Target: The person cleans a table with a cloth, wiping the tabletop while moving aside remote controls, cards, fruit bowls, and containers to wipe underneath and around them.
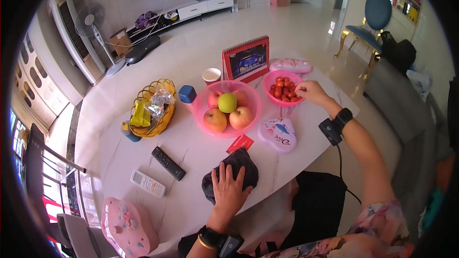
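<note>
- While left hand (228, 185) and right hand (311, 92) are well apart, pale marbled table (189, 205) spans beneath both.
- Pink fruit bowl (199, 109): clock centre.
- Dark cloth (251, 168): bowl's six o'clock; left hand flat on top, fingers spread.
- Pink basket (267, 82): two o'clock; right hand at its three-o'clock rim, grip cannot be told.
- Red tomatoes (282, 88): inside basket.

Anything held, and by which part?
Left hand rests spread on black cloth, no grip visible; right hand, at the pink basket: hold cannot be told.
</note>
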`<state>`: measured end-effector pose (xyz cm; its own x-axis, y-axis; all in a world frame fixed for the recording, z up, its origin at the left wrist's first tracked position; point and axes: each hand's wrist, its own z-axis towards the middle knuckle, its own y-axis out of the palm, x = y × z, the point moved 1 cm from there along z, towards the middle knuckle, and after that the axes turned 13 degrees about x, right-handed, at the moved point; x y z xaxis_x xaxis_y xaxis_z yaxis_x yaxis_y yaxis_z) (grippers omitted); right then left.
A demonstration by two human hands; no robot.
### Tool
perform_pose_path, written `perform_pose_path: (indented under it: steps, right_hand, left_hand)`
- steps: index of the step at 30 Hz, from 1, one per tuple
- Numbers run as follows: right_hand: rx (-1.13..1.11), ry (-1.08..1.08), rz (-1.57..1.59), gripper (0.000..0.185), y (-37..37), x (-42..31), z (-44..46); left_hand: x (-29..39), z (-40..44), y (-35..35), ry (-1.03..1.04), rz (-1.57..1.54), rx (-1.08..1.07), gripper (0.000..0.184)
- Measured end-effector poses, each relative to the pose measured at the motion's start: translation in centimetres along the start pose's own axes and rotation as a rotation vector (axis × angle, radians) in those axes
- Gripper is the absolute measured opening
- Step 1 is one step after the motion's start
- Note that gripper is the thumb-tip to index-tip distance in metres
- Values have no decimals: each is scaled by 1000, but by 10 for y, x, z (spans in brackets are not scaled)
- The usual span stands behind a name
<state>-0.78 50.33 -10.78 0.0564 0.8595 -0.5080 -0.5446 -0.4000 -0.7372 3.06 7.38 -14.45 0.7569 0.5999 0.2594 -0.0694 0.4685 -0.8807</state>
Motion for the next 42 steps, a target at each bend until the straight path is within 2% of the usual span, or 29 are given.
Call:
perform_pose_path:
  steps: [4, 6, 9, 13, 15, 16, 17, 19, 20, 22, 25, 29, 31, 33, 34, 36, 37, 39, 40, 42]
  right_hand:
    - [-71, 11, -4, 20, 39, -11, 14]
    - [47, -229, -204, 26, 51, -13, 17]
    - [-46, -231, -156, 33, 61, -5, 26]
    - [-75, -219, -136, 30, 49, -19, 29]
    - [-44, 484, 614, 28, 33, -44, 25]
    - [-98, 472, 863, 29, 29, -55, 22]
    - [-97, 467, 860, 29, 23, -66, 15]
    - [-184, 506, 1358, 28, 10, -112, -3]
    - [-185, 501, 1357, 28, 7, -124, -9]
    - [-360, 481, 1528, 32, 2, -145, -18]
    - [-466, 495, 1623, 36, -2, -165, -31]
    - [-556, 396, 1577, 40, -11, -192, -49]
    - [-652, 245, 1520, 47, -21, -215, -68]
    - [-839, 131, 1219, 51, -67, -275, -92]
    - [-948, -210, 1285, 47, -60, -288, -102]
    - [-1389, -328, 1218, 43, -74, -322, -110]
    - [-1383, -310, 1228, 43, -61, -330, -116]
    - [-1175, -626, 1812, 62, -41, -340, -132]
    - [-1173, -612, 1817, 62, -46, -340, -135]
    - [-1060, -664, 1594, 25, -61, -342, -135]
  left_hand:
    - [2, 3, -1, -1, 20, -45, 63]
    - [3, 6, -1, -8, 10, -43, 62]
    - [2, 6, -1, -19, -3, -38, 62]
    - [1, 5, 1, -15, -1, -16, 61]
    - [1, 5, 1, -18, -1, -16, 61]
    - [1, 5, 1, -20, -1, -26, 61]
    - [2, 5, 0, -20, -2, -20, 61]
    - [2, 5, 0, -16, 5, -12, 60]
    - [2, 4, 0, -16, 6, -7, 60]
    - [2, 4, 1, -11, 8, 3, 60]
    - [1, 4, 2, -8, 16, 0, 60]
    - [2, 3, 2, -15, 23, 12, 59]
    - [1, 3, 2, -18, 4, -20, 59]
    - [-2, 1, 11, -11, 31, 15, 59]
    - [-3, -1, 12, 12, 53, 50, 59]
    - [-2, 1, 6, -8, 39, 8, 59]
    - [1, 3, 4, -19, 19, -16, 59]
    - [0, 2, 8, -20, 12, 35, 60]
    - [1, 1, 7, -23, 13, 16, 60]
    - [1, 2, 6, -28, 12, 5, 60]
